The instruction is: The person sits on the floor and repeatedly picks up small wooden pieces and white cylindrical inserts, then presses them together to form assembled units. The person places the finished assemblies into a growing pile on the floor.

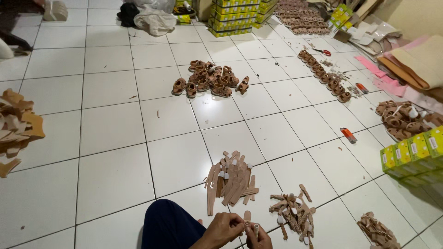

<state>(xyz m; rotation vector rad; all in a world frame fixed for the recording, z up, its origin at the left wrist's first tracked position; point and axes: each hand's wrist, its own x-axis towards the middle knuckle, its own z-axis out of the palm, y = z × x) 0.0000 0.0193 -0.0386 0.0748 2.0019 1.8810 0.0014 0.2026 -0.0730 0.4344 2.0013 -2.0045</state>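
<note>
Low in the frame my left hand (222, 229) and my right hand (259, 238) meet over my knee in dark trousers (168, 226). Together they pinch a small tan strap piece (248, 216) with a pale tip. Just beyond the hands lies a pile of tan straps (232, 181) on the white tiled floor (110, 175). To the right of my hands sits a second heap of shorter strap pieces (293, 212).
A heap of small brown sandals (210, 79) lies mid-floor, with a row of more sandals (323, 74) to the right. Green-yellow boxes (413, 154) stand at right and stacked ones (235, 16) at the back. An orange lighter (348, 134), leather offcuts (16, 127) at left.
</note>
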